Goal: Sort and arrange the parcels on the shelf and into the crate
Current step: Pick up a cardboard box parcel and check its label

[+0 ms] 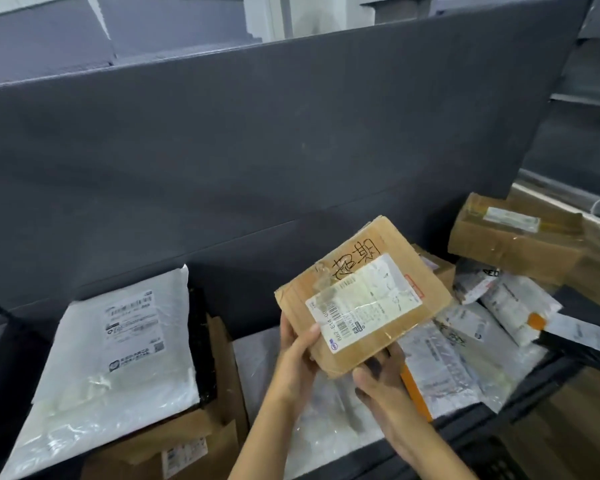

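Both hands hold one flat cardboard box (362, 296) up over the pile, tilted, its white label (364, 303) facing up with black handwriting above it. The left hand (297, 355) grips the box's near-left edge, thumb on top beside the label's corner. The right hand (378, 375) clasps the near-bottom corner from below, fingers curled under the cardboard.

Behind the box stands a tall dark grey panel (257, 150) that fills most of the view. At the lower left a big white mailer bag (118, 358) with a printed label lies flat on top of brown cartons (187, 441), and a black edge shows just beside it on the right. Straight under the hands lies a pale plastic-wrapped parcel (326, 431).

To the right, a loose heap of small white and grey bags (492, 327) lies jumbled, some overlapping, one with an orange patch. A black bag (582, 337) with a white label sits at the heap's far right. Above the heap a larger taped carton (513, 237) rests tilted. A dark rim (471, 414) runs along the near edge of this heap; I cannot tell whether it belongs to a crate.
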